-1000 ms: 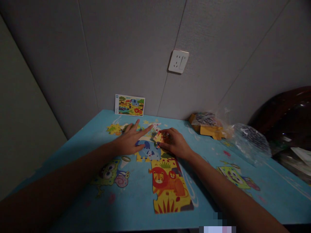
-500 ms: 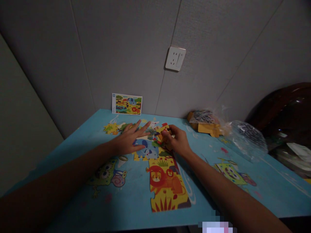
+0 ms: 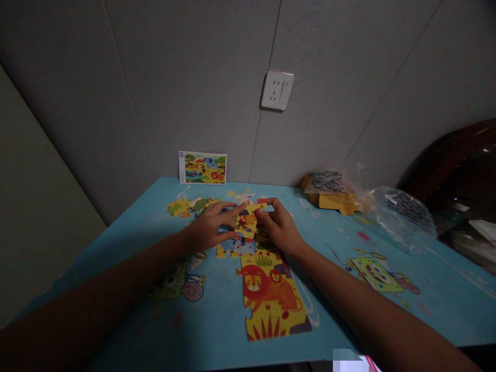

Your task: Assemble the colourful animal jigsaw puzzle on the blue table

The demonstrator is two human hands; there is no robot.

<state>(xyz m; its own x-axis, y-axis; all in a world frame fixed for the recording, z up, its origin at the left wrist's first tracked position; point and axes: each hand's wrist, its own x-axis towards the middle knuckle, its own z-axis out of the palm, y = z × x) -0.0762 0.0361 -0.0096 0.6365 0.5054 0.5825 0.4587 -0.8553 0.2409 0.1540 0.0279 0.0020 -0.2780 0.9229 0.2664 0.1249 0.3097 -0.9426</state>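
Note:
A yellow puzzle piece [image 3: 246,221] with small figures on it is tilted up above the other pieces, pinched at its right side by my right hand [image 3: 281,227]. My left hand [image 3: 211,225] has its fingers apart. Its index finger and thumb reach the piece's left edge; whether they press on it I cannot tell. Just below lies a blue elephant piece [image 3: 228,247], partly covered. Joined toward the table's front is a lion section [image 3: 271,297]. Several green and yellow pieces [image 3: 179,207] lie behind my left hand.
A picture card [image 3: 205,168] leans on the wall at the back of the blue table [image 3: 217,330]. At right rear sit an orange-yellow package [image 3: 337,201] and a clear plastic bag [image 3: 403,212]. A white socket [image 3: 277,90] is on the wall.
My left hand has drawn its spread fingers in and come to the held piece's left edge. My right hand has turned the piece so its printed face shows more. The view has shifted slightly.

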